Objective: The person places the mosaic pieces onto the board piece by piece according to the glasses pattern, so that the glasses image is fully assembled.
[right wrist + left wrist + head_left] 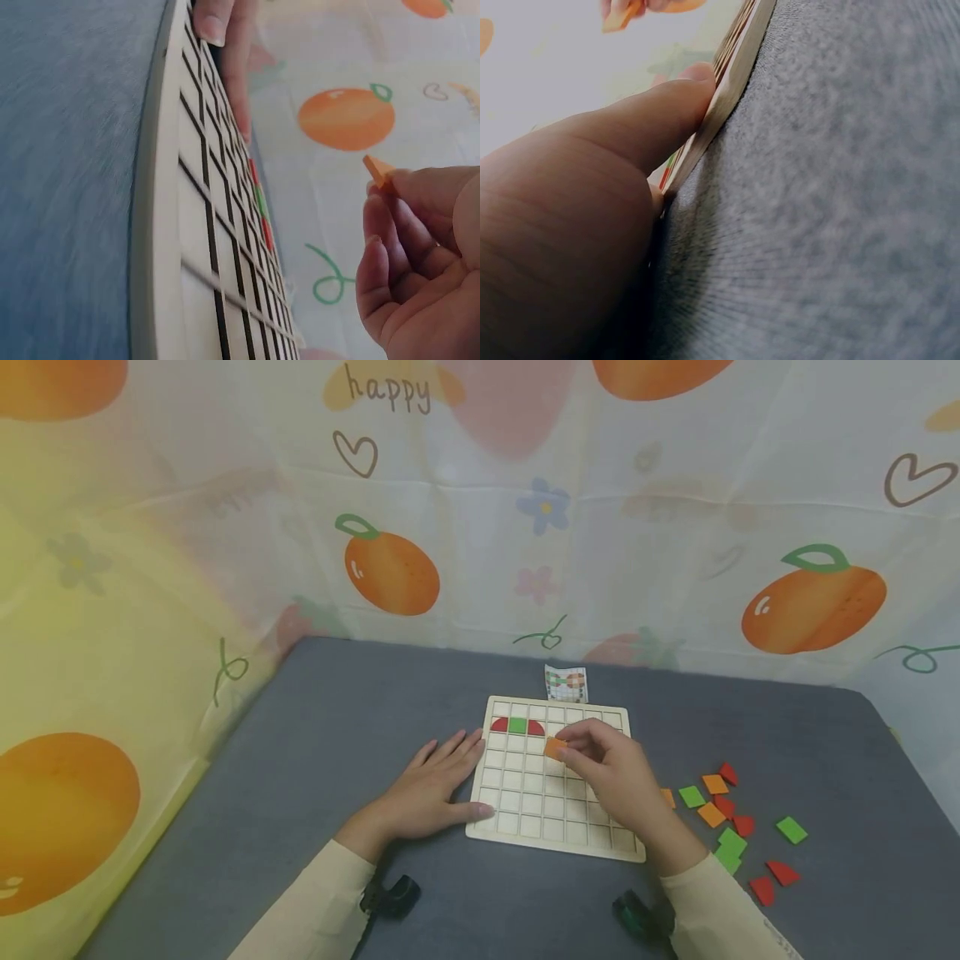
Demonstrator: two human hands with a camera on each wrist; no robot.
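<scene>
A wooden grid board (531, 804) lies on the grey table. In its second row from the far side sit a red quarter-round tile (499, 725), a green square tile (517, 725) and another red tile (536, 727), side by side. My right hand (617, 774) pinches an orange square tile (556, 748) between thumb and fingers; the right wrist view shows this orange tile (379, 172) held above the board. With fingers spread, my left hand (429, 789) rests at the board's left edge. Its thumb (671, 105) touches the rim in the left wrist view.
Right of the board lie several loose tiles: orange squares (715, 785), green squares (791, 830) and red rounded pieces (783, 872). A small printed pattern card (566, 685) stands at the board's far edge. Behind the table hangs a fruit-print cloth (465, 485).
</scene>
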